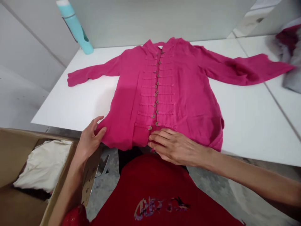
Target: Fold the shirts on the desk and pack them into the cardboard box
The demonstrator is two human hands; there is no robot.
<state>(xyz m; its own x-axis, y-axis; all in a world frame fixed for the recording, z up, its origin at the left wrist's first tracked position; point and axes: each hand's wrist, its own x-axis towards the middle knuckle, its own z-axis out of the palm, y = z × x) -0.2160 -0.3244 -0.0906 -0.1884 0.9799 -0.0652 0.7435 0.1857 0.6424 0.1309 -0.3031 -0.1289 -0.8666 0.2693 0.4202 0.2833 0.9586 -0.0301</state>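
A bright pink long-sleeved blouse [185, 94] lies front up on the white table, collar away from me and both sleeves spread outward. Two rows of small round metal fasteners run down its front, and its hem hangs slightly over the near edge. My left hand [90, 138] is at the hem's left corner, thumb and forefinger apart against the cloth; its other fingers are partly hidden. At the bottom of the front opening, my right hand [171, 146] has its fingers together and curled over the hem, with the thumb out of sight beneath.
A turquoise bottle-shaped object [76, 29] stands at the table's back left corner. Below left is an open cardboard box [14, 138] with white cloth [45, 164] inside. Grey and maroon cloth [293, 59] lies at the far right. A pale panel [164, 20] rises behind the table [251, 119].
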